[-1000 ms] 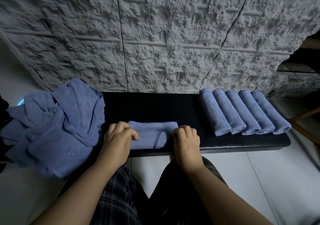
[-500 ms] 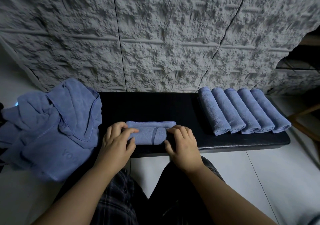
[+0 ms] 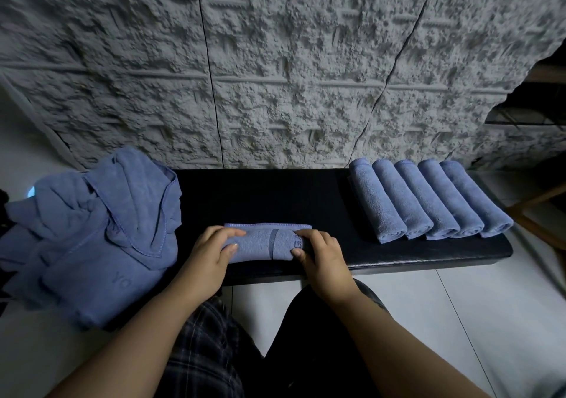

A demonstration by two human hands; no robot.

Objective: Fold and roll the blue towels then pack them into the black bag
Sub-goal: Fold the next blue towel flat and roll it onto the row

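A blue towel (image 3: 266, 243), partly rolled, lies near the front edge of the black padded bench (image 3: 275, 195). My left hand (image 3: 208, 255) grips its left end, thumb under and fingers curled over the roll. My right hand (image 3: 321, 253) grips the right end the same way. A thin flat strip of the towel shows behind the roll. Several finished blue towel rolls (image 3: 428, 198) lie side by side on the bench's right part. A heap of unfolded blue towels (image 3: 92, 232) covers the left end. No black bag is in view.
A rough grey textured wall (image 3: 275, 76) stands right behind the bench. White floor tiles (image 3: 459, 321) lie in front, where my legs in dark and plaid trousers (image 3: 214, 351) are. A wooden frame piece (image 3: 539, 208) sits at the far right.
Both hands have rolled the towel away from me: the flat part behind the roll has shrunk and the roll has grown thicker. The hands have closed in from its ends.
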